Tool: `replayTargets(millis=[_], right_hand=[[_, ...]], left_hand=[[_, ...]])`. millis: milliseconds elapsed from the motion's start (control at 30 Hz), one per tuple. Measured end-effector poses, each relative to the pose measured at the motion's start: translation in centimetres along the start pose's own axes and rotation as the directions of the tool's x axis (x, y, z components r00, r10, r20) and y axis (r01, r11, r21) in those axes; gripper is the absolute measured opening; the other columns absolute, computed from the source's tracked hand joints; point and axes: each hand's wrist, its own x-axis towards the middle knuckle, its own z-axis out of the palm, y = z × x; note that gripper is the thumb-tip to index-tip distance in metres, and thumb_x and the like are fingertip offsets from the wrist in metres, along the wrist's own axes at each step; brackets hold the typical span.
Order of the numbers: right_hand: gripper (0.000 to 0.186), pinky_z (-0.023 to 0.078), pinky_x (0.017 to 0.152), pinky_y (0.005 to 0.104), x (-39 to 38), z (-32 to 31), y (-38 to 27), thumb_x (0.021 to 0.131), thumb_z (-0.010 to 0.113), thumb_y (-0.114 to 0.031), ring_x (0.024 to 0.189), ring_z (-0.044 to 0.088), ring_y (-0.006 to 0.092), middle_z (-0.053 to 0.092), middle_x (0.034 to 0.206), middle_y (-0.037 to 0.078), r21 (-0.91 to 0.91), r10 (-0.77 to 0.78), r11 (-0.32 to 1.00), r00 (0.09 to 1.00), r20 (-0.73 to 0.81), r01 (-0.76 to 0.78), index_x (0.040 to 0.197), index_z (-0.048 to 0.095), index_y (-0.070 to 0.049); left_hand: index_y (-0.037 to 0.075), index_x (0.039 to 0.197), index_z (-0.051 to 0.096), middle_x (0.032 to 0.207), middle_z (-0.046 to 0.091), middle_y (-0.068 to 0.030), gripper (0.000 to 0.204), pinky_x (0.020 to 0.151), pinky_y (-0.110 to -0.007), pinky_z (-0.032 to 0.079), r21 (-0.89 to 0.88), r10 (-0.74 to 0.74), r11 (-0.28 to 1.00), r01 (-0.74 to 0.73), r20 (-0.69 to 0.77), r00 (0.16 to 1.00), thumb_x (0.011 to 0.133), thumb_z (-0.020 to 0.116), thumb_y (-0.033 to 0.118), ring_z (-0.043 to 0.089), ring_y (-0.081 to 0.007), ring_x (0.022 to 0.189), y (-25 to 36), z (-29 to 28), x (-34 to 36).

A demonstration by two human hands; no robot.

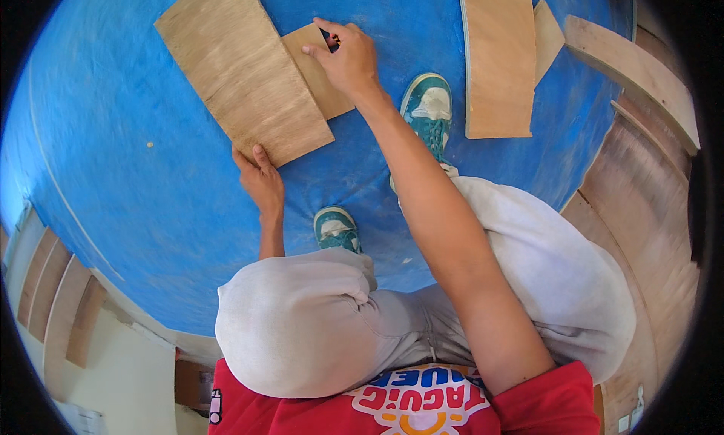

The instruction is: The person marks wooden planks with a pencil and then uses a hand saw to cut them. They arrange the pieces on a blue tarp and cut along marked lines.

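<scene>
A large rectangular plywood board (245, 73) lies slanted on the blue sheet at the upper left. My left hand (262, 184) grips its near edge, close to the lower left corner, with the thumb on top. From under the board's right side a smaller plywood piece (320, 80) sticks out. My right hand (351, 61) is closed at this piece's far right corner, its thumb on the face and its index finger stretched past the edge. Something small, dark and reddish shows between those fingers; I cannot make it out.
My two green-and-white shoes (428, 107) stand on the blue sheet (151, 209). To the right lies another plywood board (500, 65) over a smaller piece (548, 39). A curved wooden plank (633, 73) is at the far right. More wooden planks (64, 307) stand at lower left.
</scene>
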Motion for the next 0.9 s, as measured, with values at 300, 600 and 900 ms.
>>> replayTargets(millis=[300, 600, 900], right_hand=[[0.055, 0.054, 0.072, 0.0386, 0.17, -0.04, -0.07, 0.078, 0.091, -0.034, 0.078, 0.065, 0.0236, 0.066, 0.087, 0.01, 0.061, 0.05, 0.997, 0.998, 0.034, -0.052, 0.128, 0.076, -0.017], [0.055, 0.053, 0.075, 0.0389, 0.11, 0.1, 0.02, 0.078, 0.091, -0.033, 0.079, 0.065, 0.0247, 0.067, 0.089, 0.011, 0.071, 0.033, 0.997, 0.999, 0.019, -0.034, 0.129, 0.076, -0.017], [0.056, 0.054, 0.074, 0.0377, 0.2, 0.06, 0.08, 0.078, 0.091, -0.031, 0.08, 0.064, 0.0244, 0.066, 0.089, 0.011, 0.075, 0.051, 0.996, 0.998, 0.043, -0.054, 0.129, 0.076, -0.016]], left_hand=[[-0.001, 0.149, 0.042, 0.111, 0.071, -0.0327, 0.055, 0.078, -0.048, 0.054, 0.069, 0.004, 0.998, -0.005, 0.009, 1.0, 0.112, 0.049, 0.039, 0.071, -0.048, 0.095, -0.03, 0.18, -0.12], [-0.001, 0.148, 0.043, 0.105, 0.073, -0.0259, 0.056, 0.075, -0.043, 0.054, -0.002, -0.092, 0.996, 0.093, 0.054, 0.994, 0.112, 0.048, 0.042, 0.071, -0.0351, 0.087, -0.17, 0.22, -0.2], [-0.001, 0.147, 0.047, 0.113, 0.071, -0.027, 0.053, 0.08, -0.043, 0.054, 0.089, -0.053, 0.995, 0.053, -0.005, 0.999, 0.112, 0.05, 0.039, 0.072, -0.0344, 0.096, -0.47, 0.44, -0.27]])
